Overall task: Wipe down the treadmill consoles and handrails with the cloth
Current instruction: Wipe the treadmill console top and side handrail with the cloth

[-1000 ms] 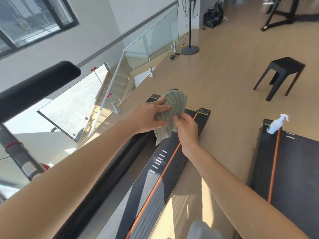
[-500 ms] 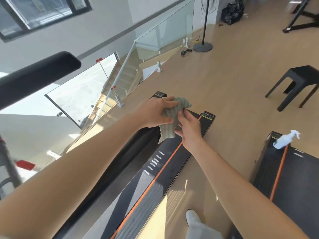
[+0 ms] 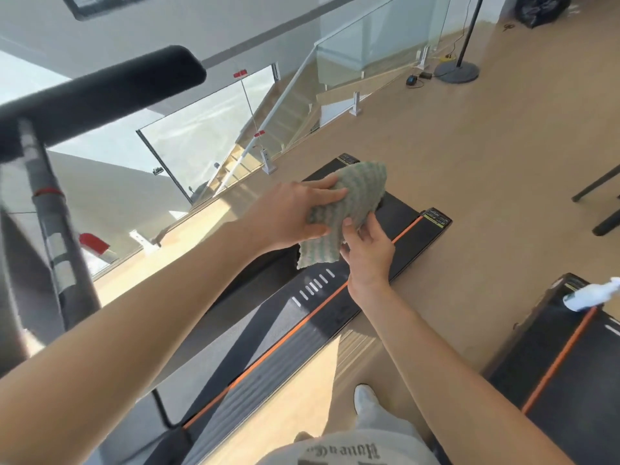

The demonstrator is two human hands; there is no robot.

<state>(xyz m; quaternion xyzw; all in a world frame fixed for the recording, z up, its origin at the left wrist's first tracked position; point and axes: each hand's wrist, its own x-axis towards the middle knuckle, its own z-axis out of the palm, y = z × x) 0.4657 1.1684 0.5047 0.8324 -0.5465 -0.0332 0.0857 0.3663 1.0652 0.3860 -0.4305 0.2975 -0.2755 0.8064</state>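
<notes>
A green ribbed cloth (image 3: pixel 349 209) hangs in the air above the black treadmill deck (image 3: pixel 302 317) with its orange stripe. My left hand (image 3: pixel 295 213) grips the cloth's left side with fingers curled over it. Below and to the right, my right hand (image 3: pixel 367 250) pinches the cloth's lower right edge. A black padded handrail (image 3: pixel 100 95) runs across the upper left on a grey upright post (image 3: pixel 50 223). No console is in view.
A second treadmill deck (image 3: pixel 570 374) lies at the right with a white spray bottle (image 3: pixel 590 295) on its end. A glass railing (image 3: pixel 208 129) borders a stairwell behind. A fan stand base (image 3: pixel 456 73) and black stool legs (image 3: pixel 600 196) stand on the wood floor.
The view has tilted down and right, bringing the handrail post and my foot into frame. Both hands kept hold of the cloth, which has spread out from a bunch.
</notes>
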